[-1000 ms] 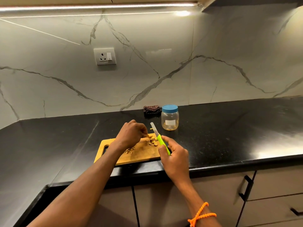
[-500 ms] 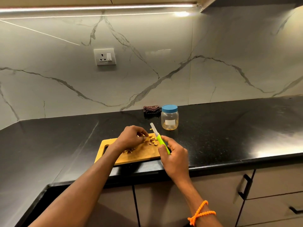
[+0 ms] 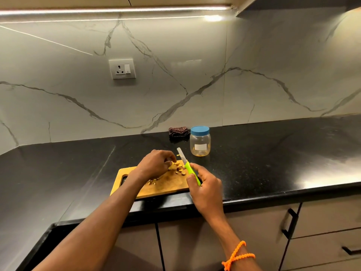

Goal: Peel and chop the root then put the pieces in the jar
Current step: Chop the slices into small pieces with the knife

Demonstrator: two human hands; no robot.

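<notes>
A wooden cutting board [image 3: 168, 185] lies at the black counter's front edge. Several chopped yellow root pieces [image 3: 179, 169] sit on its far right part, and brown peelings [image 3: 151, 181] lie nearer the middle. My left hand [image 3: 156, 165] hovers over the board with curled fingers pinching at the root pieces. My right hand [image 3: 205, 189] grips a knife [image 3: 187, 165] by its green handle, the white blade raised and pointing away. A clear plastic jar [image 3: 200, 141] with a blue lid on stands just behind the board's right end.
A folded dark cloth [image 3: 178, 132] lies against the marble wall left of the jar. A wall socket [image 3: 122, 69] sits above. The black counter [image 3: 273, 153] stretches right and left. Cabinet doors with black handles [image 3: 291, 223] are below the edge.
My left hand shifted slightly and its fingers opened and closed around the chopped pieces. The right hand with the knife has barely moved.
</notes>
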